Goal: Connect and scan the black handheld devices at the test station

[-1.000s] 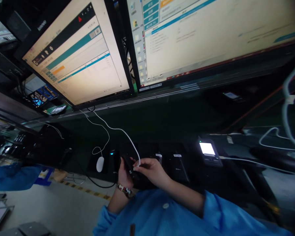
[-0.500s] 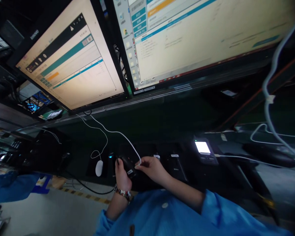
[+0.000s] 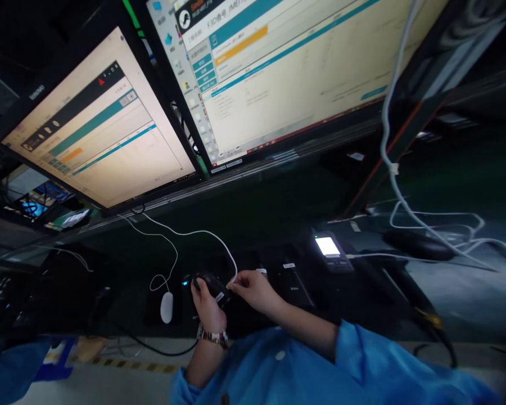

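Note:
My left hand [image 3: 208, 306] is wrapped round a dark handheld device [image 3: 213, 286] with a small white label, held over the front of the dark bench. Pinched in the fingers of my right hand [image 3: 255, 289] is the end of a white cable [image 3: 230, 250], right at the device's right end. Whether the plug sits in the device or just touches it, I cannot tell. The cable runs back toward the foot of the monitors. Just left of my left hand lies a white mouse [image 3: 166, 307] on a dark pad.
Two lit monitors, a left one [image 3: 105, 129] and a right one [image 3: 278, 73], stand along the back. Right of my hands are dark labelled devices [image 3: 295, 287] and a device with a bright screen [image 3: 328, 246]. A thick white cable [image 3: 385, 124] hangs at right. Another person's blue sleeve [image 3: 12, 368] shows at left.
The camera view has shifted, so the monitors and bench sit further left. Both hands keep the same hold on the device and the cable end.

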{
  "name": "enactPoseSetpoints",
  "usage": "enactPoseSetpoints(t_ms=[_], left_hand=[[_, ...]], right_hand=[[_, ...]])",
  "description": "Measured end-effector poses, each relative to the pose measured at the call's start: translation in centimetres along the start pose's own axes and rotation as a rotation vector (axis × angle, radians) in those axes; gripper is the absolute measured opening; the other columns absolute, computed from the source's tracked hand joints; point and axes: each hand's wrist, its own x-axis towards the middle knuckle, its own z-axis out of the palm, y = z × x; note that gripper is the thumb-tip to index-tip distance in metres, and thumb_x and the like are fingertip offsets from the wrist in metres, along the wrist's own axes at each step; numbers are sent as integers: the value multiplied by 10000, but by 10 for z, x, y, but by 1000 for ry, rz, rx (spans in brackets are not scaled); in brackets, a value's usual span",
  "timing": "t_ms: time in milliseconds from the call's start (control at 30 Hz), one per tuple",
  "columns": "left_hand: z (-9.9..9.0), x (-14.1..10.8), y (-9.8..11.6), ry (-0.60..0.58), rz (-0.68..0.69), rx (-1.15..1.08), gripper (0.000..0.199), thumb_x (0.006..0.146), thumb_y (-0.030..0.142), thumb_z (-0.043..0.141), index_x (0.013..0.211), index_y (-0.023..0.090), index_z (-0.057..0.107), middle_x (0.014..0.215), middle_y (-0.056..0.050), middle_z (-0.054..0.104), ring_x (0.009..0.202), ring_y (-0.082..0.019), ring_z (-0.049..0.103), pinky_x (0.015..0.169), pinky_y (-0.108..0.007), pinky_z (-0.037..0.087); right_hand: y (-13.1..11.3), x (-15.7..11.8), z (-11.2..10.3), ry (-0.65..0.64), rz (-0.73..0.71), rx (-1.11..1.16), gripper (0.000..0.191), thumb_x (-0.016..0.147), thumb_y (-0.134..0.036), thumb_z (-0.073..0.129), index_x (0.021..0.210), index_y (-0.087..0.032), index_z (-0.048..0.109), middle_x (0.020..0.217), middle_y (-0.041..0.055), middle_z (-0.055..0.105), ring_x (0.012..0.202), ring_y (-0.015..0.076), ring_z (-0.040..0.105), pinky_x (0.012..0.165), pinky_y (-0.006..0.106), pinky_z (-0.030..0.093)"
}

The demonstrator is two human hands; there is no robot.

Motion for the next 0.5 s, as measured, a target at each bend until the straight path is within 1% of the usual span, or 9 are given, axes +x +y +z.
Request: enactPoseSetpoints(t_ms=[67, 167, 267, 333, 433, 500], left_hand=[[0, 0, 1, 2, 42, 54, 315, 852, 470, 560, 1078, 251, 561, 1095, -34, 651, 1005, -151, 633, 883, -275, 497], [-1, -3, 4, -18, 49, 117, 329, 855, 467, 556, 1094, 241, 558, 1159, -54, 634, 1052, -164, 617, 910, -280, 487], [-2, -6, 6, -28, 60, 157, 373, 861, 471, 545, 1167, 259, 520, 1234, -59, 601, 1095, -168, 598, 951, -293, 471], [-2, -8, 7, -46, 61, 170, 382, 868, 477, 529, 1189, 271, 501, 1240, -56, 596, 1090, -164, 599, 955, -296, 469], [-4, -4, 2, -67, 77, 189, 388, 860, 503, 531, 1168, 268, 519, 1195, -50, 615, 1057, -155, 609, 919, -281, 480], [-5, 6, -4, -67, 107, 199, 394, 839, 506, 564, 1153, 270, 538, 1170, -36, 627, 1044, -140, 611, 898, -258, 480]], right_hand=[[-1, 1, 0, -34, 22, -12, 142, 691, -259, 623, 614, -149, 667, 595, 10, 656, 566, 107, 550, 552, 227, 408], [-7, -1, -1, -89, 76, -40, 143, 676, -212, 610, 562, -147, 668, 544, 1, 640, 525, 98, 519, 522, 219, 380], [-15, -5, -3, -106, 78, -59, 147, 670, -175, 595, 545, -151, 669, 515, -11, 620, 499, 87, 490, 514, 219, 364], [-18, -7, -3, -115, 73, -59, 159, 676, -170, 587, 541, -154, 670, 508, -15, 613, 493, 85, 482, 516, 221, 361], [-13, -5, -2, -97, 81, -84, 174, 694, -194, 592, 542, -158, 669, 501, -22, 602, 477, 79, 454, 509, 224, 343], [-3, 3, 1, -67, 99, -101, 187, 700, -206, 602, 530, -155, 659, 481, -22, 585, 463, 77, 436, 501, 228, 330]])
